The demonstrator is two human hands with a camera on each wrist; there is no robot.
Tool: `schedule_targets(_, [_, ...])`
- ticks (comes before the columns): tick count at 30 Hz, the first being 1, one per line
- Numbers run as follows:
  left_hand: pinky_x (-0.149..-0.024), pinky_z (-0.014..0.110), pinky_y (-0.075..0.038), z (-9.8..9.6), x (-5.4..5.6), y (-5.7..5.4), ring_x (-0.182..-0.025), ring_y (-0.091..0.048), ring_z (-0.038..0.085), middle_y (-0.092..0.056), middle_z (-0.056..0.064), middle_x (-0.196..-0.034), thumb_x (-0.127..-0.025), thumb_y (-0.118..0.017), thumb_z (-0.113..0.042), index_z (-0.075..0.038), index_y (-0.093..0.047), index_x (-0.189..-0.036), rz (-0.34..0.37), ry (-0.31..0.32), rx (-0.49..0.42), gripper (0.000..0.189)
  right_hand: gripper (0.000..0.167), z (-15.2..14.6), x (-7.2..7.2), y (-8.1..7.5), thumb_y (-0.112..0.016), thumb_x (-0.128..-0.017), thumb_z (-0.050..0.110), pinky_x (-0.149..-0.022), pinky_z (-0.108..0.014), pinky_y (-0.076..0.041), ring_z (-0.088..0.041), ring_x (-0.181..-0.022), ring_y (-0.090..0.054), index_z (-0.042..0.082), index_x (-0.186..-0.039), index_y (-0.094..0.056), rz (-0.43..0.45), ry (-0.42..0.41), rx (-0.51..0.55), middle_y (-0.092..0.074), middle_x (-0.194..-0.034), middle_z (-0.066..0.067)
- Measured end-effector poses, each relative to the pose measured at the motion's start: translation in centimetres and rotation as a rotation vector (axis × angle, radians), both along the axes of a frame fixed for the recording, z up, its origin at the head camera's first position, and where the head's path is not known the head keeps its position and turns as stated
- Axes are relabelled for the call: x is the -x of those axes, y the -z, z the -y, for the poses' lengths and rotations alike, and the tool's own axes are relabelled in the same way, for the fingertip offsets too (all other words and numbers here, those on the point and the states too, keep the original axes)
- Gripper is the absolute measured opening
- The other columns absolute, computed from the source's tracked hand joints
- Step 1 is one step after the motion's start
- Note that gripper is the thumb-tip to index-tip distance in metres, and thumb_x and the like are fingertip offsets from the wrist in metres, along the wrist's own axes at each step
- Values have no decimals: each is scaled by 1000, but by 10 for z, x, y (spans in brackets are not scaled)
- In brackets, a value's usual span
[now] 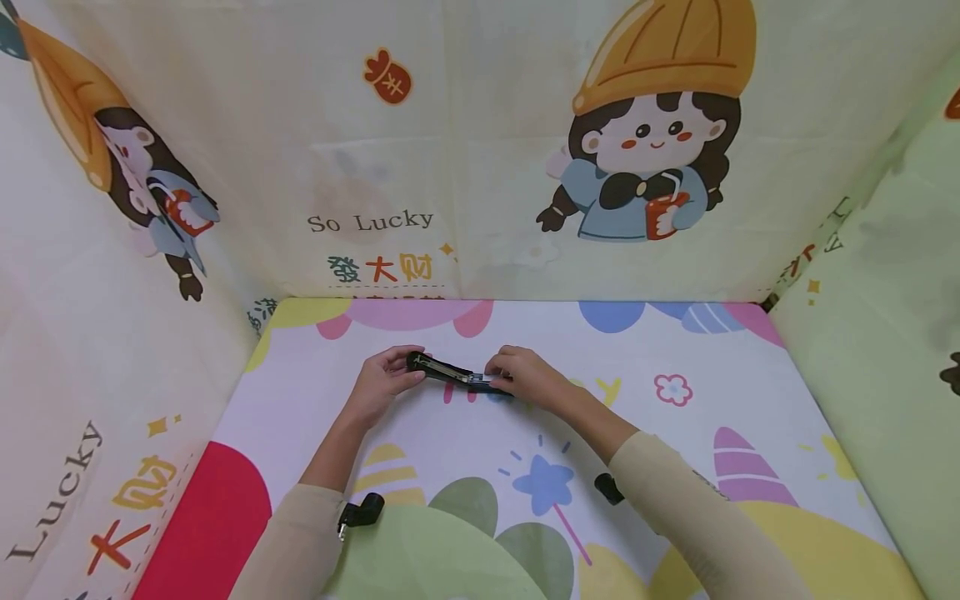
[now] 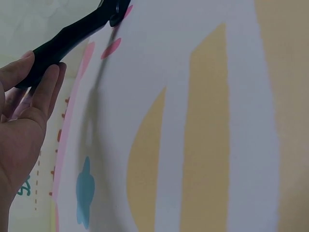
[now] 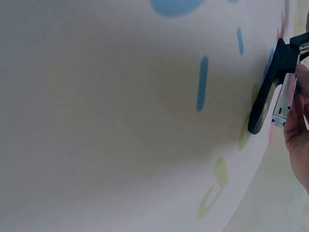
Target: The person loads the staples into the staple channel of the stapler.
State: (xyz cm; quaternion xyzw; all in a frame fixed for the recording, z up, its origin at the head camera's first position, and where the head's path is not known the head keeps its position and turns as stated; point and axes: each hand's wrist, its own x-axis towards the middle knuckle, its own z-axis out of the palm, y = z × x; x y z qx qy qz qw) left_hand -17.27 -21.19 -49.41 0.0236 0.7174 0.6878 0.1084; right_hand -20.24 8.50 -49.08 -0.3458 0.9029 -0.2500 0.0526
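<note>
A black stapler [image 1: 444,369] is spread wide open between both hands, held above the table. My left hand [image 1: 378,385] pinches one end of it between thumb and fingers; the left wrist view shows this black arm [image 2: 67,42] from the side. At the other end, my right hand [image 1: 531,377] grips the silver metal rail [image 3: 285,99] with thumb and fingers. The black part [image 3: 264,99] beside the rail stands apart from it in the right wrist view. Part of the right hand is cut off there by the frame edge.
The table [image 1: 465,433] has a white cover printed with coloured shapes. Printed cloth walls [image 1: 480,167] rise at the back and on both sides. A small black device [image 1: 363,510] sits on the left wrist, another [image 1: 609,489] on the right.
</note>
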Motion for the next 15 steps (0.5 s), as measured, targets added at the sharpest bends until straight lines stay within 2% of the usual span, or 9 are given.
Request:
schedule_targets(5, [-88,20,-58,0,0,0,-105,-69,6,-65,26,-135,-91,-75,4,8,-55,-141,-10,2,-7,55,19,0,0,2,-76,-95,20,-81,-28,-54,-15,-88,-57,11,-112,-77,-37,-2,0,-68,-102,-2])
schedule_targets(15, [-89,20,-59,0,0,1,-105,-69,6,-67,22,-133,-91,-75,4,6,-57,-140,-2,-1,-4,52,18,0,-3,6,-77,-94,19,-83,-29,-54,-15,-89,-58,12,-111,-77,-95,-4,6,-67,-100,-2])
